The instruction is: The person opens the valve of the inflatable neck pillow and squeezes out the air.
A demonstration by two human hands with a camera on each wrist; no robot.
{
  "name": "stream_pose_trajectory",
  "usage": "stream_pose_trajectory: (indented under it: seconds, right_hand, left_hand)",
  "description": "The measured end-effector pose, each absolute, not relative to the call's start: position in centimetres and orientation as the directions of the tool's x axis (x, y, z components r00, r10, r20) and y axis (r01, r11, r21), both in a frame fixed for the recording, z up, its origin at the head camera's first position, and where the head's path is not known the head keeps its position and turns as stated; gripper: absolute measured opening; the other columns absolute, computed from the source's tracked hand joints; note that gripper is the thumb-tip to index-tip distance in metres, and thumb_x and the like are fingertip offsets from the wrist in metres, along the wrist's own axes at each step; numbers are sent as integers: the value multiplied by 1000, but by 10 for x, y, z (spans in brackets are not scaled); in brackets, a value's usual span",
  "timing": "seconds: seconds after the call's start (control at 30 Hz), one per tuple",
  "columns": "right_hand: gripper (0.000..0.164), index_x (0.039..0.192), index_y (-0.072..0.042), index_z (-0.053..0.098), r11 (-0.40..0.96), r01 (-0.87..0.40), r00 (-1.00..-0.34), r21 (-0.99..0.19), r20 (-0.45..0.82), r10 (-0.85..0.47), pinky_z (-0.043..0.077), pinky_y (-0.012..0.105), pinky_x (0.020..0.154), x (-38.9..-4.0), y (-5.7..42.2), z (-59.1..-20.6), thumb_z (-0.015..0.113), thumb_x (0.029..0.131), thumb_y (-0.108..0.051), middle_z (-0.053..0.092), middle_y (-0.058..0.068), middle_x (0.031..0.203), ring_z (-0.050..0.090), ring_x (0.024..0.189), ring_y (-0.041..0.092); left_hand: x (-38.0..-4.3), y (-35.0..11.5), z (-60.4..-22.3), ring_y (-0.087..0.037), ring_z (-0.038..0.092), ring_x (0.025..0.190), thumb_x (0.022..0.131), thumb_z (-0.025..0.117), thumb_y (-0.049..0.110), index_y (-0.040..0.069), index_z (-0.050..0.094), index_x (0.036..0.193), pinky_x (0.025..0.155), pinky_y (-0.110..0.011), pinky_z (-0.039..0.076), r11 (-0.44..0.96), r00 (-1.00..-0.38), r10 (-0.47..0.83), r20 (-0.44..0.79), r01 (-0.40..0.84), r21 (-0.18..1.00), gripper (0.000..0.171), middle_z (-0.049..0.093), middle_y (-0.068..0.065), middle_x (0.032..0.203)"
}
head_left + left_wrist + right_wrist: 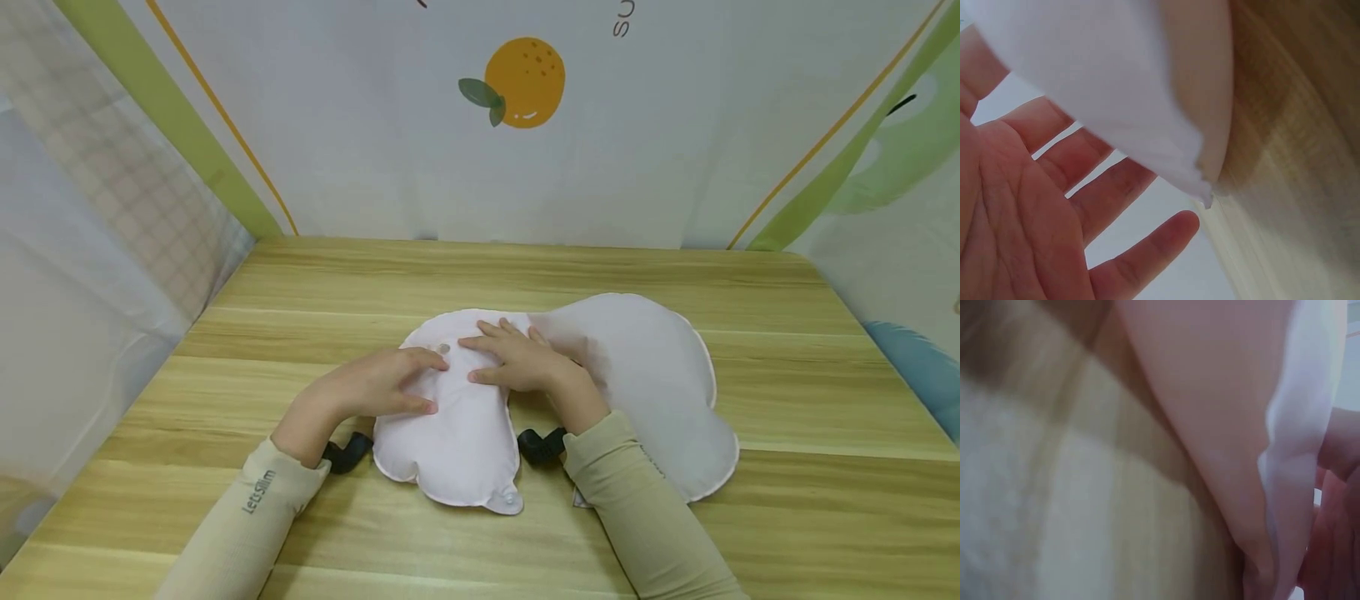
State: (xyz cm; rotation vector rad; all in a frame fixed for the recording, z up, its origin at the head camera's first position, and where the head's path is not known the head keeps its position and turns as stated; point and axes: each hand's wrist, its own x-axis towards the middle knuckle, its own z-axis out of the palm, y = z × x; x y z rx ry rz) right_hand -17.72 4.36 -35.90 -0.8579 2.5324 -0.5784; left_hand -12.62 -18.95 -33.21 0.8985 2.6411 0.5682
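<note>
A pale, puffed-up curved pillow (467, 446), which looks inflatable, lies flat on the table. Its wider lobe reaches to the right, and a small round tab (508, 500) sticks out at the near end of the left lobe. My left hand (367, 385) rests on the left lobe with fingers extended, beside a small round spot that looks like a valve (443, 349). Spread fingers of my right hand (522, 360) lie across the upper middle of the pillow. In the left wrist view the pillow's seamed edge (1194, 150) passes in front of the straight fingers; the right wrist view shows little of the right hand (1338, 531).
The wood-grain table (300, 275) extends around the pillow on every side. Black wrist devices (542, 447) sit under both wrists. A white cloth printed with an orange (525, 82) hangs behind the table's far edge, and more cloth hangs at both sides.
</note>
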Motion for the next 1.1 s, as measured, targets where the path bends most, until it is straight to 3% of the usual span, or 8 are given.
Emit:
stream_pose_trajectory:
  seconds: [1.1]
  right_hand:
    - [57,142,-35,36,755,-451,-740,-476,-275,-614,-2,60,110,-176,42,-359,53,89,-50,11,-2,156,0,143,29]
  left_hand:
    - [-125,-189,-333,-29,44,127,85,67,30,7,53,127,105,-45,36,738,-759,628,-175,508,443,50,45,-13,140]
